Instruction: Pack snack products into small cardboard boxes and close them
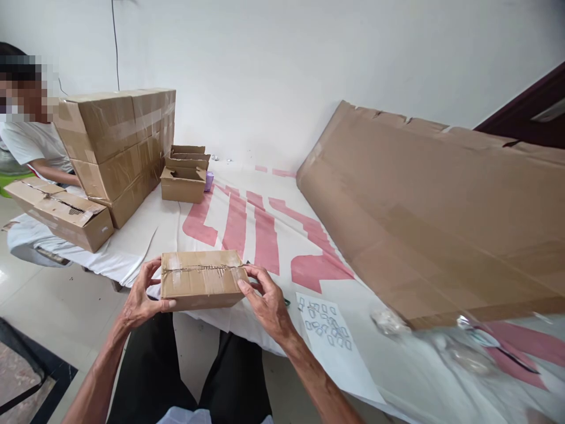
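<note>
I hold a small taped cardboard box [200, 280] over the near edge of the table, above my knees. My left hand [141, 297] grips its left end, thumb along the lower front edge. My right hand [265, 297] grips its right end, thumb on the front face and fingers behind the corner. A strip of clear tape runs along the box's top seam.
A stack of sealed cartons [119, 147] and small open boxes [183, 176] stand at the far left on the white and red table cover [256, 229]. Another person [30, 141] sits beside a flat carton [62, 212]. A large flattened cardboard sheet [432, 212], a paper sheet [335, 347] and plastic bags [463, 347] lie right.
</note>
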Action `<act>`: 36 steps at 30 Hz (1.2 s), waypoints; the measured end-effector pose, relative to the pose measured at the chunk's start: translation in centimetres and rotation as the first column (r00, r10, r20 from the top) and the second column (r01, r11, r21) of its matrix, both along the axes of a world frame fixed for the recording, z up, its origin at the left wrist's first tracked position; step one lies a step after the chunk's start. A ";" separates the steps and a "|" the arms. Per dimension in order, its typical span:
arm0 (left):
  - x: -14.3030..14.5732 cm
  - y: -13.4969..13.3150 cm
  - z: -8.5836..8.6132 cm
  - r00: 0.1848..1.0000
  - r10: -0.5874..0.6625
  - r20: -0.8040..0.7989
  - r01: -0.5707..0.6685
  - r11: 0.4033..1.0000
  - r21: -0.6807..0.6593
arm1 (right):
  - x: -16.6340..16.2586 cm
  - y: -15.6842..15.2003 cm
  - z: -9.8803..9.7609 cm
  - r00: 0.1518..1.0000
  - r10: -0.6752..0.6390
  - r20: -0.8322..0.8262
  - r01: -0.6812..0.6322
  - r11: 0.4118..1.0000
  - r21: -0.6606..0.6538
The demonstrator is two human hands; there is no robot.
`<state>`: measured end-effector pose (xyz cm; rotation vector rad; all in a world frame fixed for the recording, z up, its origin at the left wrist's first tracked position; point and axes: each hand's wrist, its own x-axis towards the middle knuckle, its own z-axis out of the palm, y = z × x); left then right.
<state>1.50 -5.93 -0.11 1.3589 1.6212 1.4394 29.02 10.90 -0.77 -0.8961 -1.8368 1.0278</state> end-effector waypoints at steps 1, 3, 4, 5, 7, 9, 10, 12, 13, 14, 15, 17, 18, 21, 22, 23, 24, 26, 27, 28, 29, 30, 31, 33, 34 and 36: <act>0.1 0.0 0.1 1.000 0.007 0.000 -0.007 1.000 0.006 | 0.1 0.0 0.0 1.000 0.012 0.004 -0.012 1.000 0.001; 0.3 0.0 0.5 1.000 0.021 -0.008 -0.021 1.000 0.017 | 0.6 0.5 -0.3 0.999 0.034 0.020 -0.034 0.999 -0.001; 0.4 0.0 0.7 0.999 0.027 -0.017 -0.027 0.999 0.022 | 1.0 1.0 -0.5 0.999 0.030 0.032 -0.031 1.000 0.005; 0.4 0.0 1.0 0.999 0.034 -0.028 -0.033 0.999 0.023 | 1.5 1.7 -1.0 0.999 0.013 0.052 -0.014 1.000 0.023; 0.4 0.2 1.6 0.997 0.054 -0.057 -0.053 0.998 0.015 | 2.6 3.3 -2.2 0.988 -0.055 0.146 0.041 0.994 0.101; 0.4 0.4 2.0 0.995 0.065 -0.079 -0.066 0.998 -0.008 | 3.7 5.0 -3.7 0.935 -0.130 0.330 0.064 0.977 0.204; 0.4 0.6 2.1 0.994 0.064 -0.085 -0.066 0.998 -0.021 | 4.1 5.7 -4.5 0.883 -0.157 0.441 0.048 0.968 0.248; 0.4 0.9 2.3 0.994 0.055 -0.090 -0.059 0.997 -0.044 | 4.8 6.6 -5.7 0.751 -0.191 0.632 -0.012 0.953 0.303; 0.5 1.1 2.4 0.995 0.053 -0.090 -0.058 0.997 -0.051 | 4.9 6.9 -6.2 0.692 -0.205 0.692 -0.041 0.946 0.321; 0.6 1.2 2.4 0.994 0.054 -0.091 -0.059 0.997 -0.055 | 5.0 7.1 -6.5 0.646 -0.218 0.732 -0.063 0.940 0.335; 0.7 1.3 2.4 0.994 0.057 -0.093 -0.062 0.996 -0.057 | 5.0 7.2 -6.7 0.613 -0.231 0.756 -0.075 0.935 0.346; 0.9 1.4 2.3 0.993 0.060 -0.099 -0.065 0.996 -0.054 | 4.9 7.3 -6.9 0.569 -0.250 0.783 -0.075 0.933 0.352; 1.0 1.3 2.3 0.993 0.061 -0.105 -0.067 0.996 -0.051 | 4.9 7.4 -7.0 0.554 -0.255 0.792 -0.068 0.935 0.348; 1.1 1.2 2.0 0.992 0.051 -0.118 -0.059 0.997 -0.059 | 5.1 7.9 -7.3 0.555 -0.252 0.793 -0.026 0.947 0.320; 1.1 1.1 2.0 0.992 0.046 -0.117 -0.054 0.997 -0.064 | 5.2 8.2 -7.2 0.586 -0.251 0.770 -0.005 0.950 0.313; 1.0 1.1 1.9 0.992 0.043 -0.115 -0.050 0.997 -0.066 | 5.2 8.5 -6.8 0.633 -0.259 0.730 0.029 0.950 0.312; 1.0 1.0 1.8 0.993 0.039 -0.111 -0.047 0.997 -0.068 | 5.2 8.7 -6.1 0.690 -0.279 0.668 0.077 0.946 0.315; 0.9 1.1 1.6 0.994 0.037 -0.102 -0.044 0.996 -0.072 | 4.8 8.8 -3.6 0.813 -0.300 0.500 0.158 0.939 0.306; 0.9 1.1 1.6 0.995 0.036 -0.098 -0.043 0.996 -0.077 | 4.3 8.6 -1.9 0.863 -0.284 0.417 0.171 0.942 0.288; 0.9 1.1 1.5 0.995 0.036 -0.092 -0.043 0.996 -0.081 | 3.6 8.1 0.1 0.910 -0.217 0.352 0.126 0.956 0.263; 0.9 1.2 1.5 0.996 0.037 -0.086 -0.044 0.996 -0.084 | 2.7 7.3 2.2 0.942 -0.110 0.318 0.033 0.970 0.239; 0.9 1.2 1.5 0.996 0.040 -0.082 -0.047 0.995 -0.084 | 1.7 6.4 4.3 0.948 0.011 0.318 -0.086 0.971 0.223; 0.9 1.2 1.4 0.996 0.044 -0.078 -0.051 0.995 -0.083 | 0.6 5.4 6.3 0.935 0.132 0.329 -0.215 0.950 0.227; 0.9 1.2 1.4 0.996 0.053 -0.076 -0.059 0.995 -0.077 | -1.7 3.4 9.4 0.876 0.315 0.365 -0.424 0.865 0.269; 1.0 1.2 1.4 0.996 0.055 -0.075 -0.061 0.995 -0.074 | -2.7 2.5 10.4 0.842 0.359 0.402 -0.491 0.820 0.294; 1.0 1.1 1.4 0.996 0.054 -0.073 -0.059 0.996 -0.071 | -4.5 1.6 11.6 0.784 0.366 0.500 -0.569 0.746 0.346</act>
